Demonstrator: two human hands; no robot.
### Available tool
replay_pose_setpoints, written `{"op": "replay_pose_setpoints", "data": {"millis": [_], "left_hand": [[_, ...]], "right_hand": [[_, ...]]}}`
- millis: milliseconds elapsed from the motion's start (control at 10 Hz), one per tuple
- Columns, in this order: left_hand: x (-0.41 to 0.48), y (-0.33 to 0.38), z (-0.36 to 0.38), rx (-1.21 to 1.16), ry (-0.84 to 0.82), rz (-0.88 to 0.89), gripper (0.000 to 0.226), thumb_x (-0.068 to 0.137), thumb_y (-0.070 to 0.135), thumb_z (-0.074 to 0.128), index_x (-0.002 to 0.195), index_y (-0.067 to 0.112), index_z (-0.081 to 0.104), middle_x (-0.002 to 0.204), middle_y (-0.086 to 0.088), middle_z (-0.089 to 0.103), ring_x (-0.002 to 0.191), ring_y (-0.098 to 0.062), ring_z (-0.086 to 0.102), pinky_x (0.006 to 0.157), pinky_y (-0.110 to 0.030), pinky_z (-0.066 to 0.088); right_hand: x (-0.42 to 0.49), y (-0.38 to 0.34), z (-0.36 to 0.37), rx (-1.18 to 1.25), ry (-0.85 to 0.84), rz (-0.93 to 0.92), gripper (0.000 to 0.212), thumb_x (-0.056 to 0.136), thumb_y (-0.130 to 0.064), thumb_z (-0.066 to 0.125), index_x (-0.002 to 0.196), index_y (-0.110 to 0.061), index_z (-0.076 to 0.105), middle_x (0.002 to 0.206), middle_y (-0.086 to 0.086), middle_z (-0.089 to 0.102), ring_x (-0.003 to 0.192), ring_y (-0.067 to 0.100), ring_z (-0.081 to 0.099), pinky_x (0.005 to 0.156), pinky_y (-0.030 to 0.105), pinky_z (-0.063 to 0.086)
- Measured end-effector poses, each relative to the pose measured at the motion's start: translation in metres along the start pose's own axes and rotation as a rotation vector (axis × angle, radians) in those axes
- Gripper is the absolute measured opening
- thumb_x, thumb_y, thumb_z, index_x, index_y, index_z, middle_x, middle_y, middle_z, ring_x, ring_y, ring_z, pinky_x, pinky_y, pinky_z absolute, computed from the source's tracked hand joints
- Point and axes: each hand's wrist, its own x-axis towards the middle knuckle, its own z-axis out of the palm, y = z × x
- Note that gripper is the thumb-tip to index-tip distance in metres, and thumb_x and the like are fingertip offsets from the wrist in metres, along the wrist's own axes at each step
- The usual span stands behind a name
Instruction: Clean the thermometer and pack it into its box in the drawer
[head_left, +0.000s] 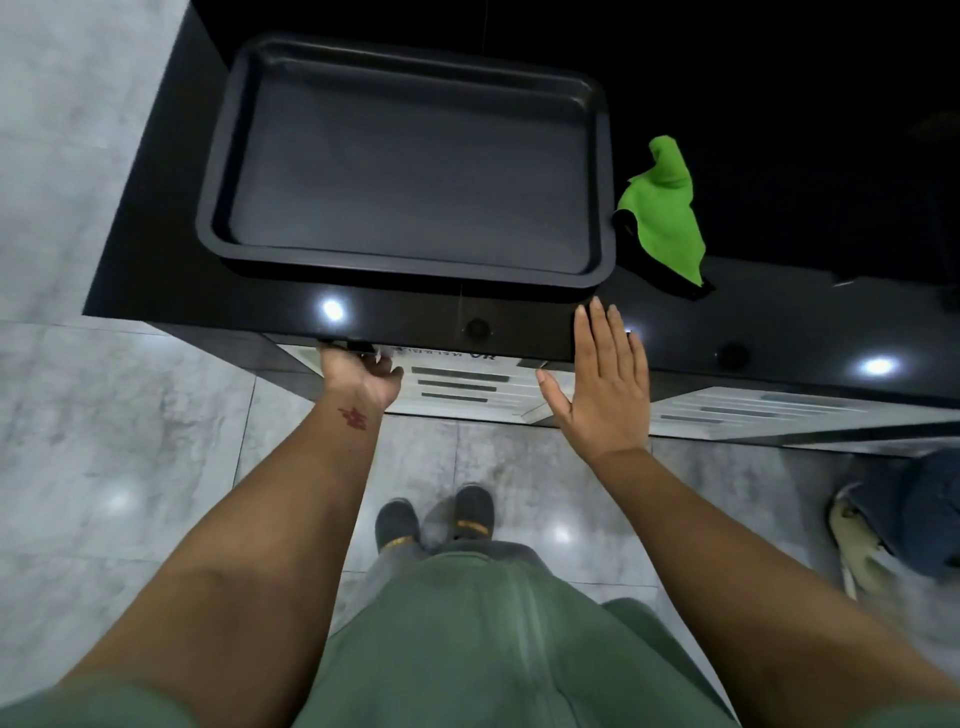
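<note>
The left hand has its fingers curled under the front edge of the glossy black counter, seemingly on the white-fronted drawer just beyond them, the flat, empty right hand hovers beside it, and no thermometer is visible.

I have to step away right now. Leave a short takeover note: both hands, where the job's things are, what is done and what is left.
Left hand: curled under the black glossy counter's front edge, apparently at the white drawer front; grip itself hidden.
Right hand: open, flat, empty, over the counter edge.
Crumpled green cloth lies right of the empty dark rectangular metal tray.
Thermometer and box: not in view.
Done: cannot tell whether it was cleaned or packed. Left: check the drawer.
</note>
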Motion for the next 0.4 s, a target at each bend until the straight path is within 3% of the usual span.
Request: {"op": "replay_pose_setpoints", "data": {"millis": [100, 200, 300, 400], "left_hand": [[-0.008, 0.007, -0.002, 0.047, -0.037, -0.044, 0.043, 0.095, 0.047, 0.026, 0.08, 0.017, 0.053, 0.082, 0.002, 0.051, 0.107, -0.016, 0.052, 0.116, -0.038, 0.014], [-0.032, 0.016, -0.003, -0.091, 0.077, -0.067, 0.054, 0.098, 0.045, 0.025, 0.138, 0.016, 0.047, 0.136, 0.001, 0.048, 0.136, -0.016, 0.038, 0.118, -0.037, 0.013], [-0.046, 0.024, 0.003, 0.764, 0.241, 0.103, 0.059, 0.1, 0.046, 0.022, 0.151, 0.017, 0.028, 0.159, -0.003, 0.026, 0.146, -0.022, 0.024, 0.118, -0.042, 0.015], [-0.073, 0.011, -0.008, 1.337, 0.332, 0.259, 0.058, 0.103, 0.041, 0.019, 0.151, 0.009, 0.027, 0.157, -0.011, 0.03, 0.144, -0.029, 0.029, 0.115, -0.043, 0.023]], "right_hand": [[0.002, -0.001, -0.004, -0.029, -0.038, 0.01, 0.076, 0.096, -0.059, 0.027, 0.154, -0.011, 0.012, 0.162, 0.006, 0.011, 0.15, 0.021, 0.006, 0.122, 0.04, 0.006], [0.0, -0.003, -0.009, -0.023, -0.088, 0.021, 0.078, 0.096, -0.061, 0.02, 0.155, -0.013, 0.006, 0.163, 0.004, 0.006, 0.15, 0.019, 0.001, 0.122, 0.04, 0.003], [0.005, -0.006, -0.016, -0.027, -0.159, 0.049, 0.078, 0.095, -0.063, 0.01, 0.155, -0.014, 0.0, 0.163, 0.003, -0.001, 0.15, 0.017, -0.006, 0.122, 0.039, 0.001], [0.0, -0.013, -0.026, 0.006, -0.216, 0.084, 0.076, 0.096, -0.061, 0.008, 0.154, -0.015, -0.004, 0.163, 0.003, -0.007, 0.15, 0.016, -0.01, 0.122, 0.037, -0.004]]}}
